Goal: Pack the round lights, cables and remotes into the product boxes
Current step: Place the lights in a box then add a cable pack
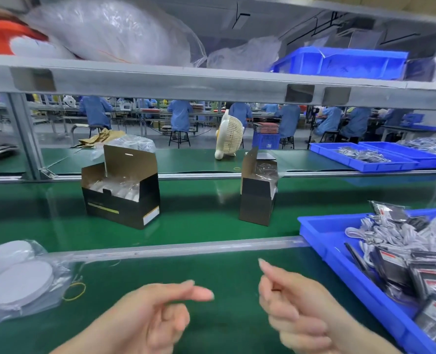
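Observation:
Two black product boxes stand open on the green belt: a wide box [121, 200] with bagged white lights inside, and a narrower box [257, 200] with clear plastic showing at its top. Bagged round white lights [17, 279] lie at the near left. A blue tray [321, 241] at the right holds white cables [390, 233] and bagged remotes [421, 274]. My left hand [150, 318] and my right hand [291, 307] hover low over the near mat, fingers loosely curled, holding nothing.
A cream desk fan [228, 135] stands beyond the belt. More blue trays [370, 157] sit at the far right. A metal rail [186, 249] divides belt from near mat. A yellow rubber band [75, 291] lies beside the lights. Workers sit at distant benches.

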Demonstrator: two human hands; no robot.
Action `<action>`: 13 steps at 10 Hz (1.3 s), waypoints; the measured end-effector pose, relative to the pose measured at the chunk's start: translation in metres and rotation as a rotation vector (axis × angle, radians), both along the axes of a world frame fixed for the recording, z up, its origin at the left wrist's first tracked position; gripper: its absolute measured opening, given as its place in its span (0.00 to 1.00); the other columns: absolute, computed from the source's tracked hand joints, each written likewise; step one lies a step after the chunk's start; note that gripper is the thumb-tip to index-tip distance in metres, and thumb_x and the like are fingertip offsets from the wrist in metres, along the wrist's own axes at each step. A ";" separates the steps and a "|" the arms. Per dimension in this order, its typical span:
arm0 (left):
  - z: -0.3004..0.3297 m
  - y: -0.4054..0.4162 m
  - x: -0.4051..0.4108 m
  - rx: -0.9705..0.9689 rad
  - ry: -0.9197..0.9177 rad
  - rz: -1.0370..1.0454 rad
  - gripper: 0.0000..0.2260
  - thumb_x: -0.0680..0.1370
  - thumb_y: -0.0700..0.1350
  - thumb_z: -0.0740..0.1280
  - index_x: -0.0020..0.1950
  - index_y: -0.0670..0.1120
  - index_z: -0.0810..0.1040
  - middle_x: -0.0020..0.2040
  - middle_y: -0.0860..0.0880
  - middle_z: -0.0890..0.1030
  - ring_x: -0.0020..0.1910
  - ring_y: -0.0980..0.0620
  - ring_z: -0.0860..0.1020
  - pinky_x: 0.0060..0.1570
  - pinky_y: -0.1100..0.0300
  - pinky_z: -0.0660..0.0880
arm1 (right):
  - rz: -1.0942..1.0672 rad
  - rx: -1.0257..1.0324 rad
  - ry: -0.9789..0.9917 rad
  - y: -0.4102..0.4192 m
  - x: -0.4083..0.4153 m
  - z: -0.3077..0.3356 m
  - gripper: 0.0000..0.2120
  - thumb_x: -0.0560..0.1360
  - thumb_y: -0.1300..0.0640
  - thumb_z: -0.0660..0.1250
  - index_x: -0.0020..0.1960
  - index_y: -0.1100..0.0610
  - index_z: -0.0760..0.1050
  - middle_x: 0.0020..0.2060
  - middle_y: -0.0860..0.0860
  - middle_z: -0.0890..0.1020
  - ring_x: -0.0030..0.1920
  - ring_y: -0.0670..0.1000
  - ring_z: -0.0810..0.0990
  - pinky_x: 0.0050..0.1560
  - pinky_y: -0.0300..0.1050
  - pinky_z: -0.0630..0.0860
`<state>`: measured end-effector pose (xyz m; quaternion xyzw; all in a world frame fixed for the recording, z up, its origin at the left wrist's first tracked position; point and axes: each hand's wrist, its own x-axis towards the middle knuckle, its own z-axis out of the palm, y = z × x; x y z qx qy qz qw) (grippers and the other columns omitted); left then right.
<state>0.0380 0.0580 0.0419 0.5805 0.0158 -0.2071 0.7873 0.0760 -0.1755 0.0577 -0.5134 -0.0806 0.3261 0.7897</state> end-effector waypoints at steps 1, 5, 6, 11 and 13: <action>-0.009 -0.005 0.007 1.003 -0.600 -0.018 0.11 0.81 0.48 0.63 0.51 0.59 0.84 0.39 0.55 0.84 0.34 0.60 0.79 0.37 0.67 0.74 | 0.008 -0.901 -0.995 0.003 -0.004 -0.005 0.27 0.79 0.36 0.50 0.38 0.52 0.77 0.28 0.45 0.73 0.26 0.47 0.72 0.30 0.38 0.72; -0.024 0.009 0.015 0.787 -1.332 0.618 0.42 0.73 0.47 0.71 0.80 0.56 0.50 0.81 0.47 0.54 0.76 0.40 0.62 0.69 0.44 0.69 | -0.725 -0.288 -1.414 0.004 0.000 -0.015 0.42 0.76 0.62 0.71 0.76 0.35 0.51 0.79 0.48 0.52 0.76 0.57 0.60 0.67 0.55 0.71; -0.012 0.018 0.020 -0.122 -0.629 0.604 0.42 0.71 0.47 0.76 0.75 0.71 0.55 0.76 0.47 0.67 0.62 0.40 0.79 0.47 0.40 0.81 | -0.637 0.247 -0.581 -0.002 0.007 -0.008 0.43 0.71 0.62 0.69 0.72 0.27 0.55 0.70 0.47 0.73 0.57 0.59 0.82 0.37 0.49 0.83; -0.059 0.049 0.045 1.201 -1.071 0.509 0.22 0.70 0.55 0.65 0.25 0.46 0.60 0.23 0.50 0.65 0.22 0.62 0.57 0.25 0.73 0.60 | -0.981 -1.465 -0.976 -0.029 0.182 0.019 0.17 0.75 0.52 0.68 0.62 0.54 0.71 0.57 0.56 0.75 0.57 0.61 0.74 0.54 0.54 0.73; -0.063 0.051 0.060 1.232 -0.944 0.678 0.13 0.67 0.60 0.67 0.27 0.57 0.69 0.25 0.61 0.72 0.24 0.65 0.71 0.29 0.74 0.68 | -0.580 -1.541 -0.827 -0.054 0.290 0.034 0.23 0.72 0.50 0.75 0.64 0.55 0.77 0.61 0.58 0.79 0.62 0.61 0.76 0.60 0.50 0.73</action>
